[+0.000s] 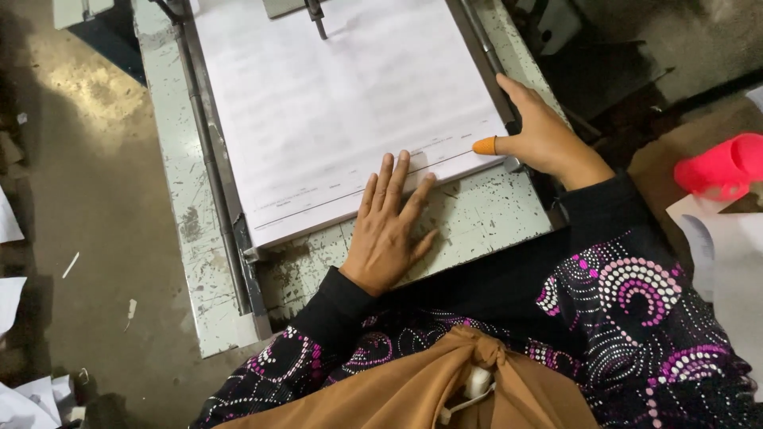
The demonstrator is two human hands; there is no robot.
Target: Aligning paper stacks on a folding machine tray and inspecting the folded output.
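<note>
A thick stack of white printed sheets [342,103] lies on a worn, pale green metal machine table [477,218]. My left hand [389,226] rests flat, fingers together, with its fingertips on the near edge of the stack. My right hand [536,131] sits at the stack's right near corner, its fingers laid along the right side guide. An orange rubber fingertip cover [485,145] on the thumb touches the top sheet's corner. Neither hand grips anything.
Metal guide rails [211,159] run along the left and right sides of the stack, and a metal clamp part [316,16] sits at the far edge. A pink plastic object [719,167] and white paper [723,262] lie at right. Paper scraps litter the floor [87,199].
</note>
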